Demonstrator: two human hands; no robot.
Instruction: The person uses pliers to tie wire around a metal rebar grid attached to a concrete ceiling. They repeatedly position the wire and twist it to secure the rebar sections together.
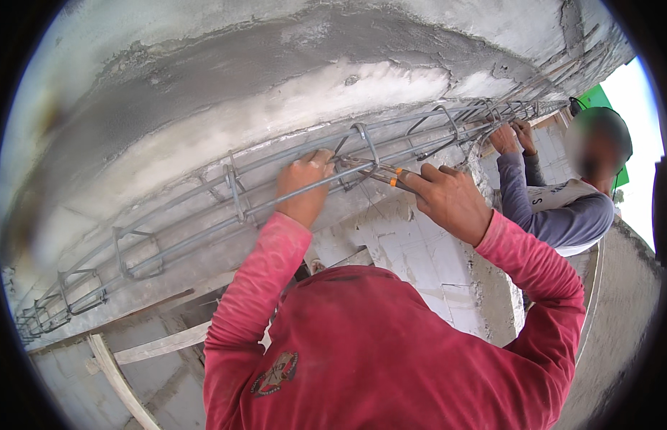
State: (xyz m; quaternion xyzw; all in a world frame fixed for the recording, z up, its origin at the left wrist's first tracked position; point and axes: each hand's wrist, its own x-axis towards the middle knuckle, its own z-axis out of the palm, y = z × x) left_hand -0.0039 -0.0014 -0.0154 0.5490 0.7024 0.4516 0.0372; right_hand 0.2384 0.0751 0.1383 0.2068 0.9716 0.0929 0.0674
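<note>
My right hand [452, 201] grips the dark handles, marked with orange, of a pair of pliers [373, 169]. The pliers' jaws reach in among the bars of a long steel rebar cage [409, 153], close to a bent stirrup [367, 140]. Just left of the jaws is my left hand [305, 188], its fingers curled together inside the cage. One long bar crosses in front of that hand. What its fingertips pinch, if anything, is too small to make out. Both of my arms are in red sleeves.
A rough concrete surface [290, 50] curves above the cage. At the right a co-worker in grey sleeves [574, 218] has both hands [509, 136] on the cage's far end. Wooden boards [122, 383] stand at the lower left. Below is a pale block wall [427, 251].
</note>
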